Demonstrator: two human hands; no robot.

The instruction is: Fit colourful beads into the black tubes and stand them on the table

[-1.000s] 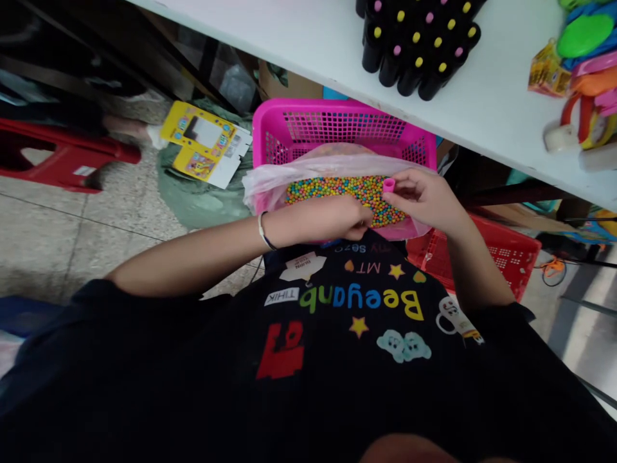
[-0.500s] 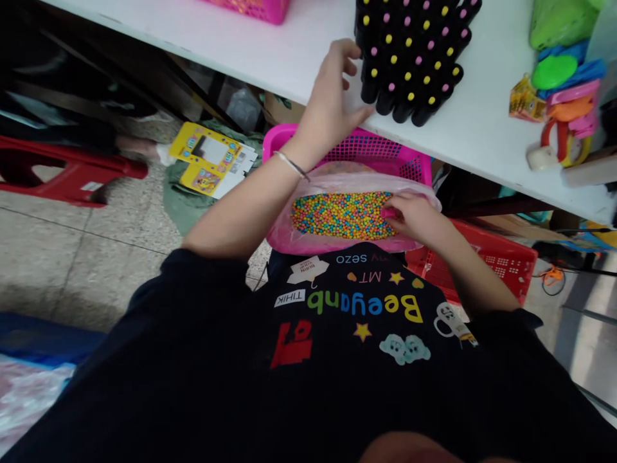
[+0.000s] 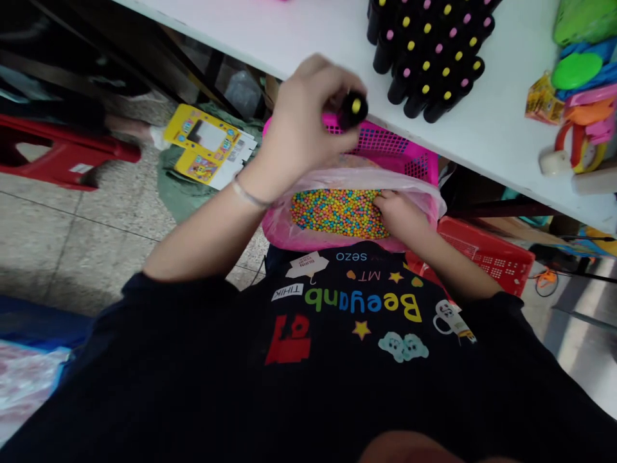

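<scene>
My left hand (image 3: 308,116) is closed around a black tube (image 3: 353,110) with a yellow spot at its end, held off the table above the basket. My right hand (image 3: 398,209) reaches into an open clear plastic bag (image 3: 414,182), its fingertips closed at the right edge of a heap of small multicoloured beads (image 3: 332,212). What those fingertips hold is hidden. The bag lies in a pink plastic basket (image 3: 431,164) close to my body. On the white table, several more black tubes (image 3: 429,64) stand packed together, with yellow or pink spots on top.
The white table (image 3: 486,138) edge runs above the basket. Colourful toys (image 3: 578,71) and a roll of tape (image 3: 553,162) lie at its right. A flattened yellow box (image 3: 207,145), a red stool (image 3: 67,154) and another person's foot (image 3: 157,136) are at left; a red crate (image 3: 501,257) stands at right.
My left hand has taken a black tube from the group and drawn it back over the basket. My right hand has shifted slightly left in the beads; the pink object at its fingertips no longer shows.
</scene>
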